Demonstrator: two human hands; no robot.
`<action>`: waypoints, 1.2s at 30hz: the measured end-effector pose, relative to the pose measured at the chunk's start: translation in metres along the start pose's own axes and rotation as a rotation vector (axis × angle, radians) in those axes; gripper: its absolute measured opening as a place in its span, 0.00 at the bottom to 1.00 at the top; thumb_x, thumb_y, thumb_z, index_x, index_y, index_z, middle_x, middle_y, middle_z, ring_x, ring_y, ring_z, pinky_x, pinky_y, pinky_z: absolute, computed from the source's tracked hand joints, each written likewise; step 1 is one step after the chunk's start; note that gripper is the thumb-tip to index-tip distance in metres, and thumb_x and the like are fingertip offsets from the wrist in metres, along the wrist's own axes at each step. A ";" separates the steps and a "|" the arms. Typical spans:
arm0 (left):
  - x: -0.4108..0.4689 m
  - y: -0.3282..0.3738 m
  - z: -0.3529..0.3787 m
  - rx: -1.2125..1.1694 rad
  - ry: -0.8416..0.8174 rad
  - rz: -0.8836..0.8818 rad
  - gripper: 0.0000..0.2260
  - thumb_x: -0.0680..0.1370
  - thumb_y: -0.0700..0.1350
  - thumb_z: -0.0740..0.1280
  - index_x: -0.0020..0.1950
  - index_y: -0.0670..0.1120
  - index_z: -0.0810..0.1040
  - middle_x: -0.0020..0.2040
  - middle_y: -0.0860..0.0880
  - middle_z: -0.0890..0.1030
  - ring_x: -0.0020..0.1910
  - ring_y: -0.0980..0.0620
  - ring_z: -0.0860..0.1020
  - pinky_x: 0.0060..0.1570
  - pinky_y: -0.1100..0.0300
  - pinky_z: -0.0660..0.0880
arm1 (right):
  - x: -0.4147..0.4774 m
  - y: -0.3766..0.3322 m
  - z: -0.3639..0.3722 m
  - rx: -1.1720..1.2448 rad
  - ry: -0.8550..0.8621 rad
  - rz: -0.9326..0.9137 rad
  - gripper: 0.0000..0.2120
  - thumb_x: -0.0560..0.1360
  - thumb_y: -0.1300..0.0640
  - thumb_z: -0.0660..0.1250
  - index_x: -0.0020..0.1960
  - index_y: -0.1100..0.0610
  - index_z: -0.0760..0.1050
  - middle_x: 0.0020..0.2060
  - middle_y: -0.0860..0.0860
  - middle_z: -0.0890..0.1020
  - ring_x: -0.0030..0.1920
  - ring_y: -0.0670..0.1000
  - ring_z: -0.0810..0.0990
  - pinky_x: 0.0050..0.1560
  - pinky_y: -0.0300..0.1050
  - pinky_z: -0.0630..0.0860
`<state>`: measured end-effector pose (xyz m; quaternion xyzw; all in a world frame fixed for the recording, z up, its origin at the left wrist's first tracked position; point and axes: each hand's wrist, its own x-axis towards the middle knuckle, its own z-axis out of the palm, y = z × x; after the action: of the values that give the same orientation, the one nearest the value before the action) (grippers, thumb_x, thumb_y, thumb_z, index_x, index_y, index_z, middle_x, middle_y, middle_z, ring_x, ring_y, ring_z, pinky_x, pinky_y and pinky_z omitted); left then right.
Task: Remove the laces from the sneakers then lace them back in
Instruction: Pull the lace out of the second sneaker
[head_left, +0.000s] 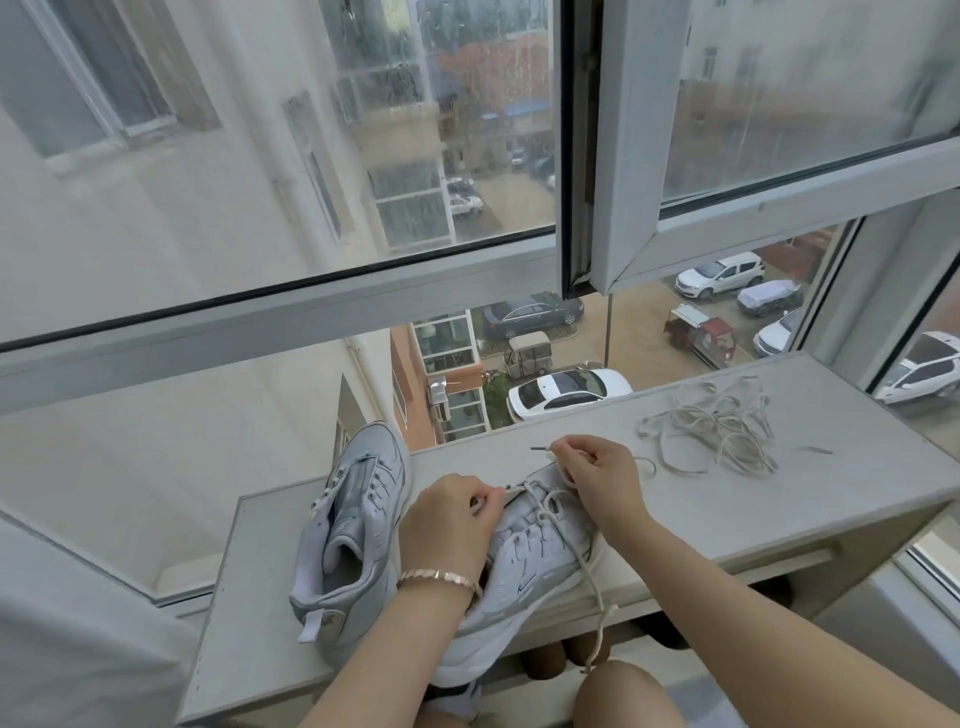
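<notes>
Head view: I see my left hand (447, 519) and right hand (597, 473) each pinching one end of the lace (545, 506), fingers (480, 506) curled on it, over the half-laced sneaker (540, 551) lying mid-bench (727, 519). The bare sneaker (353, 519) lies to its left, and the loose lace (717, 431) is piled far right.

Pale grey unlaced sneaker (358, 525) and part-laced twin sneaker (540, 545): smooth leather-look panels, faint sheen; lining matt cloth. Off-white threaded lace (583, 560) and loose heap of laces (722, 426): flat woven cloth, matt. Pale grey counter (727, 514): smooth, matt, laminate-like. Rose-gold bracelet (439, 576): polished metal. White window frame (623, 156): smooth plastic, satin. Glass pane (260, 156): glossy, rain-streaked
</notes>
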<state>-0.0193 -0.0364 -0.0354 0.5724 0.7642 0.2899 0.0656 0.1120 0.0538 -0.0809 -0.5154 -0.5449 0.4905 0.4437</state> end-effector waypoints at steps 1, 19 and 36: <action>0.002 -0.001 -0.001 -0.008 -0.015 -0.026 0.10 0.76 0.48 0.65 0.42 0.45 0.83 0.42 0.50 0.82 0.43 0.53 0.77 0.39 0.61 0.72 | -0.002 -0.003 0.000 -0.019 -0.005 -0.010 0.14 0.74 0.62 0.66 0.30 0.53 0.75 0.19 0.43 0.67 0.25 0.44 0.64 0.34 0.41 0.64; -0.007 -0.007 -0.008 -0.128 -0.280 -0.060 0.14 0.81 0.47 0.57 0.63 0.48 0.75 0.61 0.51 0.77 0.60 0.53 0.73 0.50 0.68 0.64 | -0.013 -0.053 0.006 -1.004 -0.565 0.020 0.18 0.76 0.57 0.59 0.29 0.57 0.60 0.26 0.52 0.65 0.28 0.49 0.62 0.28 0.41 0.58; -0.023 -0.003 -0.011 -0.040 -0.161 -0.135 0.16 0.81 0.48 0.54 0.34 0.48 0.63 0.35 0.46 0.72 0.41 0.43 0.74 0.37 0.56 0.64 | 0.009 -0.046 -0.003 0.141 -0.666 0.460 0.08 0.64 0.56 0.67 0.36 0.57 0.69 0.25 0.50 0.67 0.32 0.49 0.69 0.36 0.43 0.61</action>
<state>-0.0188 -0.0620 -0.0338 0.5397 0.7873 0.2530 0.1574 0.1085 0.0637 -0.0346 -0.4054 -0.4943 0.7530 0.1559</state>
